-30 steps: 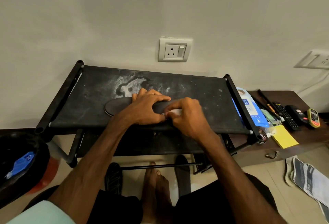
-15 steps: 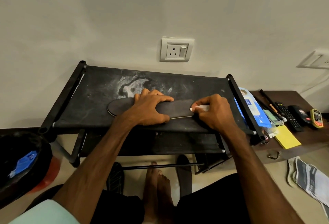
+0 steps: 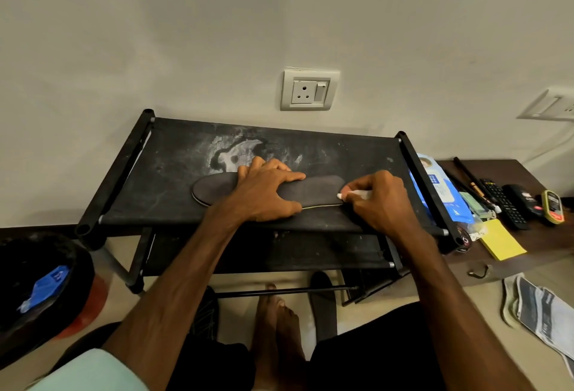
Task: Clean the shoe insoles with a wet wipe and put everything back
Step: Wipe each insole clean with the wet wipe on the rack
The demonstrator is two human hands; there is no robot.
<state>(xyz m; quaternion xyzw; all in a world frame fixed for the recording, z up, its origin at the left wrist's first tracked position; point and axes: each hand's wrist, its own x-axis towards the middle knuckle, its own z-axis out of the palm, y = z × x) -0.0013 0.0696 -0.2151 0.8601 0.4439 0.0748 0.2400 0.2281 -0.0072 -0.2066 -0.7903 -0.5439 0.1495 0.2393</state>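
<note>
1 insole (image 3: 214, 192) lies under left hand (image 3: 264, 196), wipe (image 3: 357, 195) in right hand (image 3: 380, 204).

Home rm: shoe rack (image 3: 341, 154), TV remote (image 3: 503, 204).

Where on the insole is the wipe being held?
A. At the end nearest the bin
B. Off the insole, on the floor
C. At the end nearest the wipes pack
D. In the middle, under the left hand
C: the right hand pinches the wipe on the insole at its end toward the pack, while the left hand presses the middle.
</note>
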